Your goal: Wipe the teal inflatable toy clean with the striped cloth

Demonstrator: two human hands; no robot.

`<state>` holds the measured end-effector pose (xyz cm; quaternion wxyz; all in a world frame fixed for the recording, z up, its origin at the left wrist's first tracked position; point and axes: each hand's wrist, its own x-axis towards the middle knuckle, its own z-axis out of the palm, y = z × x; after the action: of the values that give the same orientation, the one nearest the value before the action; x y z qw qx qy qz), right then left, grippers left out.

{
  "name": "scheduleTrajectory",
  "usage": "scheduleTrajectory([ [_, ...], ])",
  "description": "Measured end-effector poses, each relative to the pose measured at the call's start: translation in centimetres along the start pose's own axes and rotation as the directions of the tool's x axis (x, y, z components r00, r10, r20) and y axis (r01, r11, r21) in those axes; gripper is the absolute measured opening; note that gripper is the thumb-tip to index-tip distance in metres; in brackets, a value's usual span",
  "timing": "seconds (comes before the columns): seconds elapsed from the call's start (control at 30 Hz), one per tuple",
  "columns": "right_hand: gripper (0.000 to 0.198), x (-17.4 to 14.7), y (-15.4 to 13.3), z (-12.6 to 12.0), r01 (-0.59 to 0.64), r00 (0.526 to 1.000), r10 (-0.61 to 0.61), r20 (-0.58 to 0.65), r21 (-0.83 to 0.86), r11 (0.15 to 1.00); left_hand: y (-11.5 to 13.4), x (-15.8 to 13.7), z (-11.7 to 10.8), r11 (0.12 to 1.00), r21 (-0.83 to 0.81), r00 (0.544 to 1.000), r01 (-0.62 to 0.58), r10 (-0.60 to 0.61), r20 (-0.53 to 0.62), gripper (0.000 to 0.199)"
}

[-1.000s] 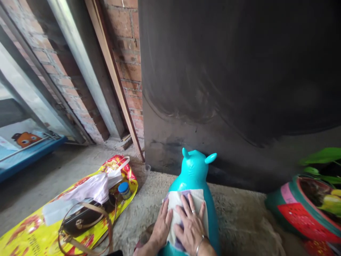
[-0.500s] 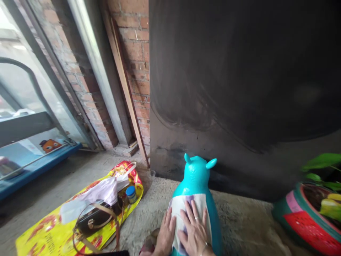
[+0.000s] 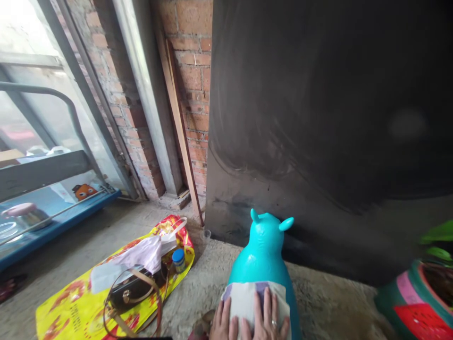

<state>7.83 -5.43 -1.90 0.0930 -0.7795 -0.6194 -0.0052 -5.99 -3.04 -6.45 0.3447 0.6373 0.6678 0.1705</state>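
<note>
While both hands (image 3: pixel 247 318) press a cloth (image 3: pixel 247 300) onto the turquoise toy (image 3: pixel 264 255), their fingers (image 3: pixel 266 307) lie flat, spread.

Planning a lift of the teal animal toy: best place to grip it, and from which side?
Probably the narrow neck of the teal toy, just below its two ears, taken from above on the near side. The body widens downward and looks smooth, and both hands, left hand and right hand, press a cloth on its back; the dark panel stands behind.

Brick wall (image 3: pixel 193 80), dark panel (image 3: pixel 318 118), concrete floor (image 3: pixel 88 236).
</note>
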Motion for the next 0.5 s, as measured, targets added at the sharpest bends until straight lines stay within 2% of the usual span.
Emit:
scheduleTrajectory([
  [0.13,0.064,4.2,-0.3,-0.9,0.023,0.999,-0.022,-0.036,0.030,0.999,2.4,2.8,-1.3,1.000,-0.010,0.999,-0.002,0.003,0.041,0.065],
  [0.27,0.063,6.7,0.0,-1.2,0.073,0.995,-0.070,-0.070,0.040,0.997,3.0,4.9,-1.1,0.999,-0.002,0.999,-0.038,0.038,0.030,0.061],
  [0.4,0.062,6.4,0.4,-1.3,0.105,0.992,-0.100,-0.083,0.067,0.992,2.5,4.9,-0.7,0.996,0.050,0.997,-0.077,0.077,-0.001,0.054],
  [0.5,0.058,4.1,1.0,-0.7,0.091,0.992,-0.084,-0.098,0.071,0.993,2.0,3.1,-0.8,0.992,0.080,0.995,-0.095,0.096,-0.014,0.052],
])
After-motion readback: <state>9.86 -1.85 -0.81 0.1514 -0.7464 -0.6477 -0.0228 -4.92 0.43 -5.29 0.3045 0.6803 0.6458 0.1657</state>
